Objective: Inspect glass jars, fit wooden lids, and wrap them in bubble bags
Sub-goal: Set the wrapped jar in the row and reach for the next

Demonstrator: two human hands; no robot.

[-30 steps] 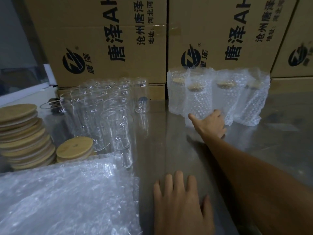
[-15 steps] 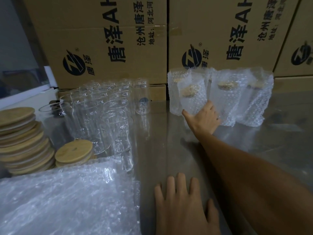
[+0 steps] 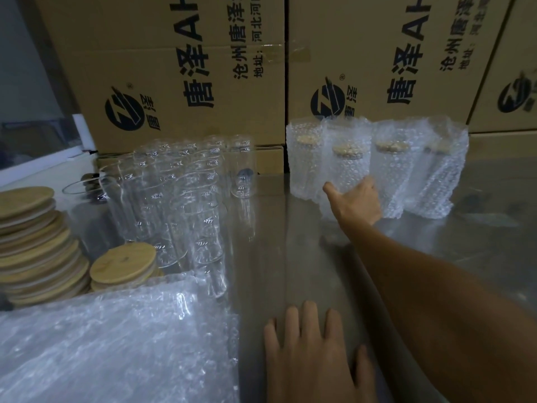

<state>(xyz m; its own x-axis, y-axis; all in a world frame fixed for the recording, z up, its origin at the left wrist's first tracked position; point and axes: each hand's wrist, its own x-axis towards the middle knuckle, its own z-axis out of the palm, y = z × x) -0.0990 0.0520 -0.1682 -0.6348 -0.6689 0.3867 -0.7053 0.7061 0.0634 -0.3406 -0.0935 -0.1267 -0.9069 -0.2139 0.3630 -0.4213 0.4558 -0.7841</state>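
Observation:
Several jars with wooden lids, wrapped in bubble bags, stand in a row at the back right. My right hand (image 3: 356, 203) reaches out and holds the lower part of the front wrapped jar (image 3: 350, 167), thumb on its left side, fingers round its right. My left hand (image 3: 312, 353) lies flat, fingers straight, on the steel table (image 3: 290, 242) near the front edge. A cluster of bare glass jars (image 3: 174, 199) stands at the centre left. Wooden lids sit in a tall stack (image 3: 32, 242) and a short stack (image 3: 123, 264) at the left. A pile of bubble bags (image 3: 116, 344) lies at the front left.
Large printed cardboard boxes (image 3: 180, 68) form a wall right behind the jars. A lone glass jar (image 3: 242, 167) stands against the boxes at the back of the cluster. A white ledge runs along the far left.
My right hand moved the front wrapped jar back toward the row, tilting it midway and setting it upright against the others. My left hand stayed flat on the table.

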